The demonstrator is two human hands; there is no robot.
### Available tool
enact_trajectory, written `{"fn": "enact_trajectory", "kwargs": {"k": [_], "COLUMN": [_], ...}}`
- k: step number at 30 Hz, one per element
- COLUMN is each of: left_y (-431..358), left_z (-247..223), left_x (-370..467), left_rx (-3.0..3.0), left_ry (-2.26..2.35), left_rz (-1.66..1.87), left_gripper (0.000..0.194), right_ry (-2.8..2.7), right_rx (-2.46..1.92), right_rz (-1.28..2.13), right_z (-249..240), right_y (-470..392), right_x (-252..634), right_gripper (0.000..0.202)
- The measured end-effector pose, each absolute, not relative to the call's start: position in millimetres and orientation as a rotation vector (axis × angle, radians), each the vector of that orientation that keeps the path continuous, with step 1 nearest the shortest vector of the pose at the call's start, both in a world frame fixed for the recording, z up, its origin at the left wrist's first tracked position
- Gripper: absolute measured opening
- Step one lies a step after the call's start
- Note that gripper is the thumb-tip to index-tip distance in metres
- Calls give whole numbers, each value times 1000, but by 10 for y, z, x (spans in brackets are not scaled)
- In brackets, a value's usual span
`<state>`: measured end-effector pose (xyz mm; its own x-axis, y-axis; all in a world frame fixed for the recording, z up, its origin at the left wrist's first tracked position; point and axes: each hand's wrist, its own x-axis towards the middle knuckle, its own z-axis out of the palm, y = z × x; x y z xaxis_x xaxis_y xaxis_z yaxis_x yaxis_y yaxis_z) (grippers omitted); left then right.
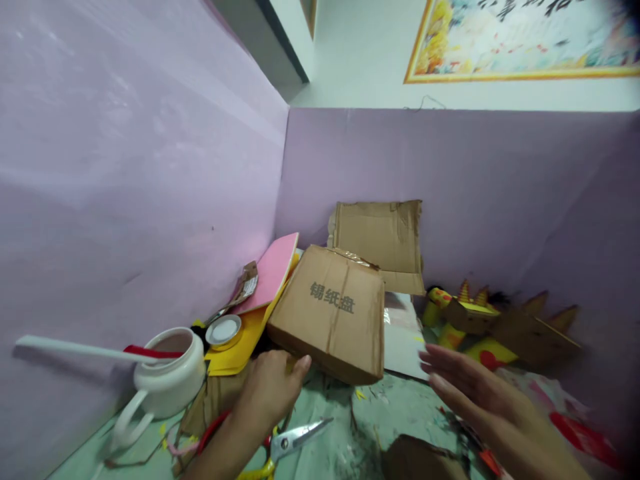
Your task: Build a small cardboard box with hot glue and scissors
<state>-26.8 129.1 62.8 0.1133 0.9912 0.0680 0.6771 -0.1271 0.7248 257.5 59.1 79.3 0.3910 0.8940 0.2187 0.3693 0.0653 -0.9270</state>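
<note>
A brown cardboard box (330,313) with dark printed characters rests at a tilt in the middle. My left hand (273,387) is just in front of its lower left corner, fingers curled and thumb stretched along the box's front edge. What the fingers close on is hidden, and I cannot tell whether they touch the box. To the right, my right hand (480,393) is held open, fingers straight, apart from the box and beside a white sheet (404,337). Scissors (295,440) with yellow and red handles lie by my left forearm.
A white mug-like pot (170,373) holding a white stick stands left. Behind are pink foam sheet (273,273), yellow sheet (240,347), white lid (223,330) and flattened cardboard (380,240). Spiked cardboard crafts (473,313) sit right; a cardboard scrap (420,459) lies in front. Purple panels enclose the table.
</note>
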Motion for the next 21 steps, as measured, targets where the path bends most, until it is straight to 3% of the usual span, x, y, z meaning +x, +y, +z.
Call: {"fn": "enact_trajectory", "kwargs": {"k": [4,8,13,17,21], "left_y": [1372,1415,1480,1522,1566], "left_z": [444,399,391,359,316], "left_x": [-246,-208,-177,-181,-159], "left_rx": [1238,711,528,521,567], "left_ry": [1417,1085,962,873,901], "left_rz": [769,907,1010,1026,1063], "left_gripper": [34,32,24,16,19], "right_ry": [-961,-933,-920,-847,-825], "right_rx": [-1592,-1583,-1353,-1295,-1191], "right_rz": [1022,1235,1466,1510,1572], "right_z": [1091,1014,841,779,749], "right_y": [1366,1953,2223,2232,2157], "right_x": [2487,2475,2358,2417,2417], "right_gripper": [50,40,31,35,34]}}
